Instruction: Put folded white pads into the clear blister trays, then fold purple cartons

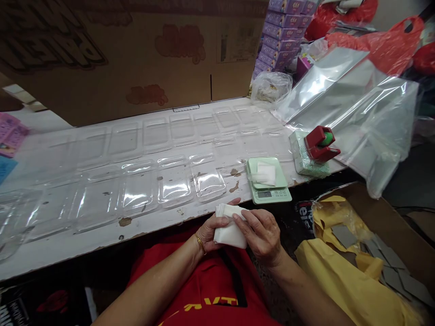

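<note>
Just off the table's front edge, my left hand (pixel 208 232) is closed round a stack of thin white sheets (pixel 230 233), its thumb lying on top. My right hand (pixel 263 233) pinches the upper right part of the same stack, fingers bent over its edge. Beyond the hands sits a pale green digital scale (pixel 282 194), with a small white sheet (pixel 266 174) on its pan. Two rows of clear plastic trays (pixel 137 188) lie along the white table (pixel 176 215), to the left of the scale.
A large cardboard box (pixel 142 59) stands at the back. A red tape dispenser (pixel 321 145) rests on a patterned box (pixel 311 165) at right. Clear plastic bags (pixel 374 113) hang over the right edge. Purple boxes (pixel 280 34) are stacked behind. An open carton (pixel 394 222) holds grey pieces.
</note>
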Demonstrator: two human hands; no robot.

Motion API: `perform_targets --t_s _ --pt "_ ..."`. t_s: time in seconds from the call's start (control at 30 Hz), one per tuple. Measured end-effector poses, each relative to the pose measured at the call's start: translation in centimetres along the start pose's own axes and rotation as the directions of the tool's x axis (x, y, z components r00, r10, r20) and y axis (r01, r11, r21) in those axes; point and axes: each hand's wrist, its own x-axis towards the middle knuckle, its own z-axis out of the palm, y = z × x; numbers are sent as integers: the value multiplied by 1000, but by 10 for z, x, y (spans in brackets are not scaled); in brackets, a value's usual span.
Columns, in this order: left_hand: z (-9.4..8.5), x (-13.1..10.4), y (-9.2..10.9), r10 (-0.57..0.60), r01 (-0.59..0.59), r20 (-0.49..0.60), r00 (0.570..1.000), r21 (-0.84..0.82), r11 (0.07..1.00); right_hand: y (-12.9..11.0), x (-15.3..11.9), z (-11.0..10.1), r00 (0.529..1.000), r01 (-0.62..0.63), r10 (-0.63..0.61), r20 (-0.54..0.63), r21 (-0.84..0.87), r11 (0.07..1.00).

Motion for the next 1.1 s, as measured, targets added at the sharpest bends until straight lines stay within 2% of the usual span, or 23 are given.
perform_targets --t_s 0.33,0.63,0.97,1.1 --pt "0 -1 1 -4 5 -29 1000 29 1000 1 -3 2 1000 -1 1 19 3 1000" --pt "1 -2 2 -6 6 -3 1000 19 1000 1 -1 2 1000 13 -13 -3 3 1000" --pt "2 -1 2 -7 8 -25 1000 45 999 2 2 0 999 44 -43 -21 33 998" --pt "0 0 1 9 -7 -27 1000 78 997 2 3 2 999 -34 35 -7 77 996"
